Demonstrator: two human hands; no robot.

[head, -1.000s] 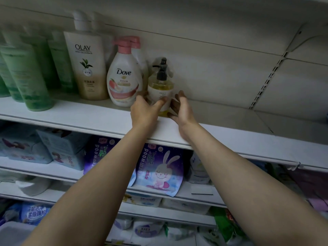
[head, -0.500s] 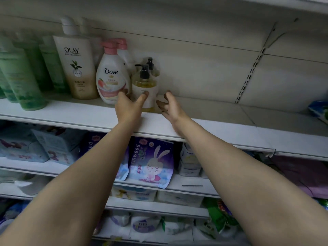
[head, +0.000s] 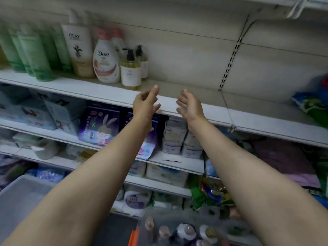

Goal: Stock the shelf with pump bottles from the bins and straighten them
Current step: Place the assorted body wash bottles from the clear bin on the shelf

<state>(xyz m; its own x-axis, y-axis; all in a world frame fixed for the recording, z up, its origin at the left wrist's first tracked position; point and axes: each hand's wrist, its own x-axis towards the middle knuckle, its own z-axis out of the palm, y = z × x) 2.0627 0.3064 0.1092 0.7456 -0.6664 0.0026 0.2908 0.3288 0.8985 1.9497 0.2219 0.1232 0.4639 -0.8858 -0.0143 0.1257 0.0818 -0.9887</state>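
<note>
A small yellow pump bottle (head: 131, 71) with a black pump stands upright on the shelf (head: 110, 94), a second one (head: 142, 62) just behind it. To their left stand a pink-capped Dove bottle (head: 106, 63), an Olay bottle (head: 79, 48) and several green bottles (head: 33, 55). My left hand (head: 145, 103) hovers empty in front of the shelf edge, below and right of the yellow bottle, fingers loosely curled. My right hand (head: 190, 105) is beside it, palm facing left, holding nothing. A bin (head: 177, 231) at the bottom holds several bottles.
The shelf to the right of the yellow bottles is bare up to a blue-green bag (head: 312, 105) at the far right. Lower shelves hold packaged goods, including purple rabbit packs (head: 101, 125). A grey bin (head: 19, 201) sits at lower left.
Both hands have let go of the yellow pump bottle and drawn back from the shelf, toward me and to the right. The bottle stays standing beside the Dove bottle. The view tilted down.
</note>
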